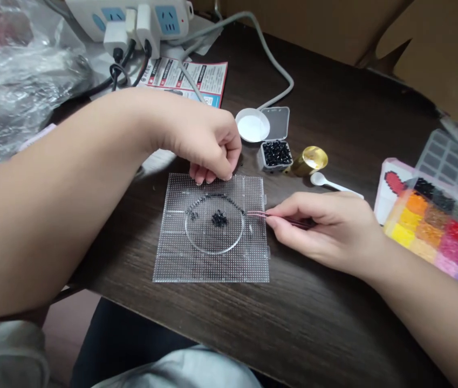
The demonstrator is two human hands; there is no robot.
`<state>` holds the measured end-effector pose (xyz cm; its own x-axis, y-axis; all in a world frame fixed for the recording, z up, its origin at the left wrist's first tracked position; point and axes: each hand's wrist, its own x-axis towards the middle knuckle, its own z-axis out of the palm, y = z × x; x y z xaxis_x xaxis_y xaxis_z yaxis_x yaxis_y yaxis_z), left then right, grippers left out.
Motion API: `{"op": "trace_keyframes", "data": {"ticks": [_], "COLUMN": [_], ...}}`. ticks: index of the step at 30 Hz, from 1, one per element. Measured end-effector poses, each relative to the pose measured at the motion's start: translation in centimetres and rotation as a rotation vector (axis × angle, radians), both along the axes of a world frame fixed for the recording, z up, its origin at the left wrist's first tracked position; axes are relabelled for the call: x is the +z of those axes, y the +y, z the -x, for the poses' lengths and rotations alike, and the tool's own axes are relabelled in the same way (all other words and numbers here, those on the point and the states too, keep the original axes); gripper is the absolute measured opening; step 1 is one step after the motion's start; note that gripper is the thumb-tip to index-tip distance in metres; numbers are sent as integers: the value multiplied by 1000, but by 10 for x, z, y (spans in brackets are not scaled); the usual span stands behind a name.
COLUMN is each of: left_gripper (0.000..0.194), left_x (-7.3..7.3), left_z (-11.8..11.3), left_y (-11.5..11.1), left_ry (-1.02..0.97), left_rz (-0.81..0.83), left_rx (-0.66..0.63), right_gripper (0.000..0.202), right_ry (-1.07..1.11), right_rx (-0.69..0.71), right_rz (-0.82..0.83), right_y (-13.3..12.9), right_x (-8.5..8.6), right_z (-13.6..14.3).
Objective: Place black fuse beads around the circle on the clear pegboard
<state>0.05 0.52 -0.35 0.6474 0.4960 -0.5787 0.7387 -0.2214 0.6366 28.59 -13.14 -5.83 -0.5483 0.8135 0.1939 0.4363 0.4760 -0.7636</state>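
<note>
A transparent square pegboard (pixel 251 264) lies on the dark table in front of me. On it a clear ring (pixel 212 253) stands out, its upper arc lined with small black beads (pixel 214 195). Loose black beads (pixel 219 219) are heaped inside the ring, and a few more sit at its left. My right hand (pixel 326 226) pinches thin tweezers (pixel 257 214) whose tips reach the end of the bead arc at the ring's right side. My left hand (pixel 212 143) is curled closed above the board's far edge; whether anything is between its fingers is hidden.
Behind the board are an open box of black beads (pixel 276 154), a white dish (pixel 253 125), a gold cup (pixel 312 160) and a white spoon (pixel 336 186). A case of coloured beads (pixel 431 226) stands right. A power strip (pixel 172 19) and plastic wrap (pixel 22 81) occupy the back left.
</note>
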Motion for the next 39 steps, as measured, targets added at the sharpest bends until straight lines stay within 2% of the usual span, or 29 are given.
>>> {"op": "trace_keyframes", "data": {"ticks": [3,9,23,39], "left_gripper": [18,11,20,8], "left_x": [2,0,3,4], "left_z": [-2,-5,-4,-7], "left_y": [0,2,0,0], "left_ry": [22,76,35,79], "left_rz": [-21,6,-42,-54], "left_rx": [2,88,29,48], "right_gripper": [17,20,21,22], "right_ry": [-6,-83,-62,-60], "right_rx": [16,32,41,26], "right_rz": [-31,-99,-51,-22], "right_y": [0,-1,0,0], "right_x": [0,-2,0,2], "right_z": [0,0,1,4]}}
